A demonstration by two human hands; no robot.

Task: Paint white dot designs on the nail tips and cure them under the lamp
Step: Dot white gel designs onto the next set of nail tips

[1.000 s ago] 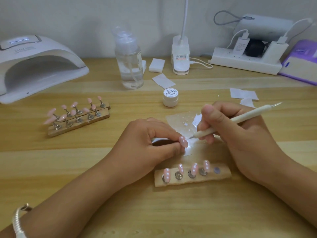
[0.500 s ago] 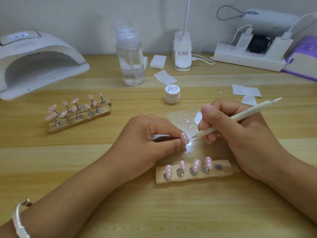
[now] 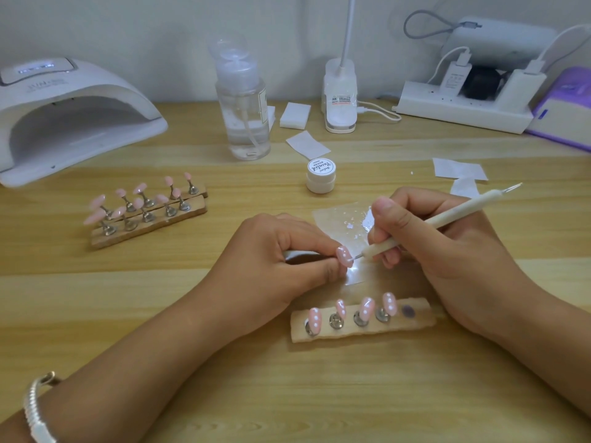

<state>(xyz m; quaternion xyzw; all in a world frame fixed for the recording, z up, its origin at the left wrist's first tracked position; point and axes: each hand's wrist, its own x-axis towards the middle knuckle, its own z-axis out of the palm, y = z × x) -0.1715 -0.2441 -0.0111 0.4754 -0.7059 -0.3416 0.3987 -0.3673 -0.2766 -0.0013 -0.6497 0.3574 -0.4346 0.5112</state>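
**Held nail tip** (image 3: 343, 255): pale pink, glossy and oval, with small white dots on its face. It sits over the middle of the desk (image 3: 287, 394), pinched by its stem between the thumb and forefinger of the left hand (image 3: 278, 257); the other fingers are curled under. The right hand (image 3: 447, 251) holds a white dotting pen (image 3: 447, 219) pencil-fashion, fingers curled round the barrel. The fine metal point meets the right edge of the nail tip, and a second metal point projects from the pen's far end. Beneath both lies a clear palette sheet (image 3: 345, 225) flecked with white paint.

**Near holder strip** (image 3: 415, 321): a pale wooden bar just nearer than the hands. It carries four dotted tips (image 3: 389, 303) on metal stands, each pink with a line of white dots. The fifth seat (image 3: 408, 311), at the right end, is a bare dark disc.

**Left of the hands:** two more wooden strips (image 3: 153, 223) lie side by side, carrying plain pink tips (image 3: 96, 201).

**Far left:** a white curing lamp (image 3: 73, 113), its arched opening facing the person and blue lights on its top panel.

**Surface and room:** a light wood-grain desk against a plain pale wall. Across the far side, left to right, stand a clear pump bottle (image 3: 243, 116), a stack of white pads (image 3: 295, 115), a desk-lamp base (image 3: 340, 97), a white power strip (image 3: 463, 113) with chargers, and a purple box (image 3: 566, 119). A small white jar (image 3: 321, 175) stands just beyond the palette sheet, and loose white wipes (image 3: 459, 169) lie to its right. A silver bracelet (image 3: 36, 407) circles the left wrist.
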